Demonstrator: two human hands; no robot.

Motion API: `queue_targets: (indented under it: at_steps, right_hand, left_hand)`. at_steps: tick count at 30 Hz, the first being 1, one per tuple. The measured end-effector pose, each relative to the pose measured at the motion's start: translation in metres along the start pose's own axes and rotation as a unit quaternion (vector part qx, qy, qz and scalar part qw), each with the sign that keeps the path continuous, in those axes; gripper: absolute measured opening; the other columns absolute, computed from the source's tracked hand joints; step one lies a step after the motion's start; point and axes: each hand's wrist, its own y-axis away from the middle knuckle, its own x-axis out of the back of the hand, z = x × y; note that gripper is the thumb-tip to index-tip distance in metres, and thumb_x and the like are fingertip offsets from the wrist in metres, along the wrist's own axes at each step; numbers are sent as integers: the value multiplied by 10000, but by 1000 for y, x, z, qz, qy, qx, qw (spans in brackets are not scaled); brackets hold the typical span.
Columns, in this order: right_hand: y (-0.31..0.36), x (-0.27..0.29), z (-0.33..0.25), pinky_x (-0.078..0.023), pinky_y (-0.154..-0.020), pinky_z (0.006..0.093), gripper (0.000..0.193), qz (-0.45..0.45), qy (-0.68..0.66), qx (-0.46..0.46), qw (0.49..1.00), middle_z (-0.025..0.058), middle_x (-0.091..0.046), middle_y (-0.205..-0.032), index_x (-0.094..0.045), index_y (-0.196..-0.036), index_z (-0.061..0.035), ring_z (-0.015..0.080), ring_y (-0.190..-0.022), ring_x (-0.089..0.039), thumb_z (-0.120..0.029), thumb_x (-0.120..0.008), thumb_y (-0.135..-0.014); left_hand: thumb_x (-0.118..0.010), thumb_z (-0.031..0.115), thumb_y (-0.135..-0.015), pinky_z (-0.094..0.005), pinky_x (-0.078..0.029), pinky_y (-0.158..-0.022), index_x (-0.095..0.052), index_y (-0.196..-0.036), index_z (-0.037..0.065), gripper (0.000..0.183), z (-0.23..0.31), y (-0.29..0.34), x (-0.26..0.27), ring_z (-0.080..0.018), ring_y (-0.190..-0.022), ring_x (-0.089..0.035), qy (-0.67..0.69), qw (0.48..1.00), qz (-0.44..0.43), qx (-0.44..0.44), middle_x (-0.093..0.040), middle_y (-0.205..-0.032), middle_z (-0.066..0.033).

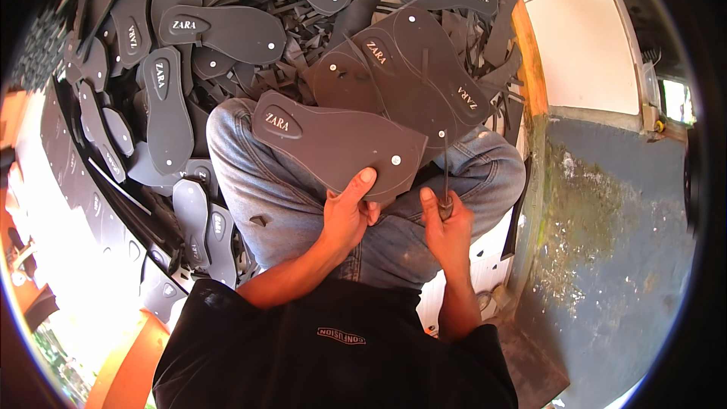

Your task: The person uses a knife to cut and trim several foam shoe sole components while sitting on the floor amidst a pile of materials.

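My left hand (345, 216) grips the lower edge of a dark grey sandal sole piece (333, 138), thumb on top near a small white dot. This piece has a raised oval patch at one end, and spare sheet remains around its outlined wide end. My right hand (450, 233) is closed round the handle of a thin, dark, pointed tool (445, 163); whether it is a knife or an awl, I cannot tell. The tool points away from me, its tip beside a larger dark sheet (413, 79) with sole outlines, lying beyond my right knee.
Many loose sandal soles (168, 110) lie to the left and ahead. Dark offcut strips (291, 57) are heaped among them. My crossed legs in jeans (250, 174) hold the middle. An orange-brown edge (522, 30) and a stained grey floor (606, 220) are at the right.
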Motion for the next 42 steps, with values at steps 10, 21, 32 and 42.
queue_targets:
  at_steps: [10,21,32,42]
  right_hand:
    - [23,3,16,-323,-431,375,398,-38,124,-28,991,140,-433,-473,-471,-616,16,250,-414,-380,-246,-630,-870]
    - [-44,-34,5,-411,-517,423,229,-147,25,107,983,177,-573,-622,-575,-740,27,339,-523,-549,-174,-578,-849]
    - [-43,-27,-10,-273,-365,203,255,-158,-342,-219,900,9,-548,-656,-588,-1047,33,43,-426,-385,-135,-615,-856]
    - [-68,21,4,-263,-360,196,370,-254,-377,-249,856,14,-560,-670,-572,-1173,11,38,-398,-349,-49,-583,-808]
  left_hand:
    - [-666,208,-846,-199,-341,-348,-597,-904,65,169,-1,3,11,-78,-423,-468,-16,1000,4,9,-557,-623,-20]
    - [-684,174,-824,-204,-335,-313,-600,-904,36,180,0,17,38,-83,-395,-471,-98,995,28,17,-582,-657,-39]
    - [-624,267,-872,-243,-441,-393,-595,-987,16,278,24,-4,29,-130,-496,-564,-215,976,16,15,-618,-736,-63]
    - [-534,312,-910,-217,-514,-454,-379,-1318,2,536,118,-46,59,-137,-632,-638,-241,968,74,10,-644,-928,-92]
